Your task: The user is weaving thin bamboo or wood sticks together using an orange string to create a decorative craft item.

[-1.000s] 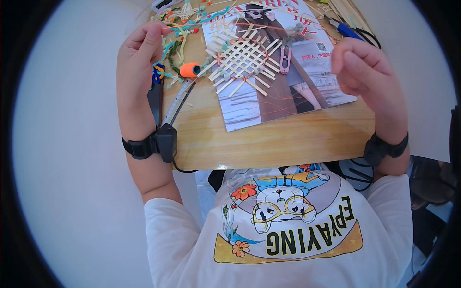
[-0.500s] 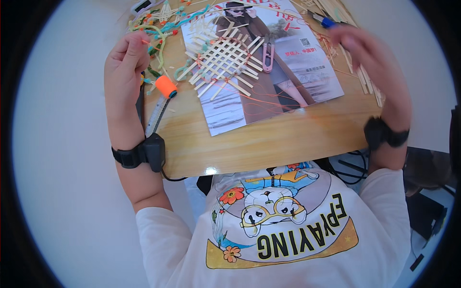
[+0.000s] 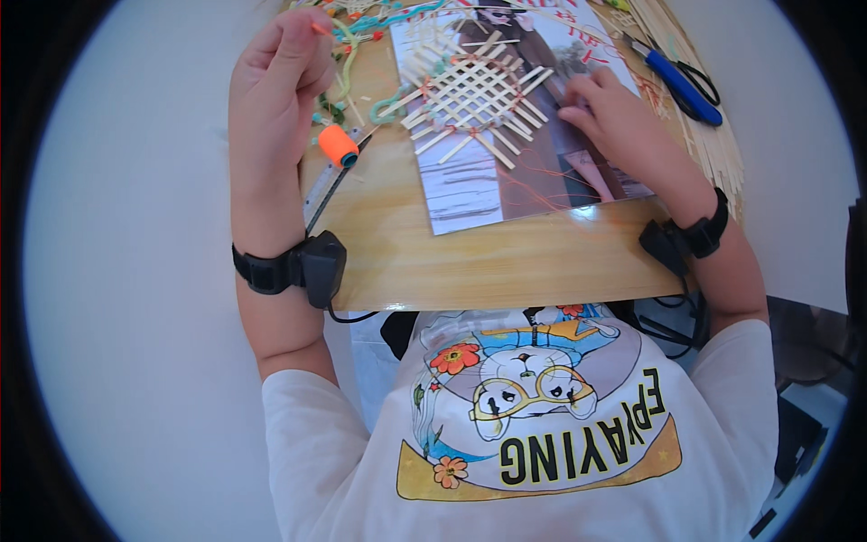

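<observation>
My left hand is raised at the upper left, its thumb and finger pinching a bit of orange thread. My right hand is over the right part of a magazine, fingers curled inward; what lies inside them is hidden. Just left of it, a round open weave of pale bamboo strips lies on the magazine, with fuzzy yarn and orange thread around its rim. Loose orange thread trails below the weave. An orange thread spool sits beside my left wrist.
Blue-handled pliers or cutters lie to the right on a bundle of thin bamboo strips. Coloured yarn pieces crowd the upper left. A ruler and a dark slim tool lie by the spool on the wooden table.
My right hand has come from the pliers at the right to the magazine, beside the weave. The pink thread snips there no longer show. The view has shifted; my left hand keeps its pinch.
</observation>
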Demonstrator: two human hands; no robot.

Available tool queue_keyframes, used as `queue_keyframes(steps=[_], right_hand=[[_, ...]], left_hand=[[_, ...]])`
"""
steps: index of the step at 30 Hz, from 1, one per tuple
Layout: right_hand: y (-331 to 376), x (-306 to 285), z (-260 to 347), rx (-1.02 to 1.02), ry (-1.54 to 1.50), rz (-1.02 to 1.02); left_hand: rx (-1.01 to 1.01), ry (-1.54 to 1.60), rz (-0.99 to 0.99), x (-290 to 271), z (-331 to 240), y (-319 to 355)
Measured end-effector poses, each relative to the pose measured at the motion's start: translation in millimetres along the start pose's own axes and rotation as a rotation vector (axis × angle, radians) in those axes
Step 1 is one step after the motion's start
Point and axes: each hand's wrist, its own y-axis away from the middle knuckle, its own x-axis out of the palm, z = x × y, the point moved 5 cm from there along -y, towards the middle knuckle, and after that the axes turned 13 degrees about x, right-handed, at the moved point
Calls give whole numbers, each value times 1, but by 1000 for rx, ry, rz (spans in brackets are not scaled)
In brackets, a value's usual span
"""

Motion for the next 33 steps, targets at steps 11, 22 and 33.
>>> queue_keyframes(steps=[11, 22, 33], right_hand=[[4, -27, -36, 104, -67, -130], [-34, -15, 93, -360, -411, 65], [-46, 23, 154, -242, -327, 294]], left_hand=[[8, 144, -42, -9, -9, -2], [-33, 172, -57, -16, -5, -2], [12, 147, -112, -20, -1, 0]])
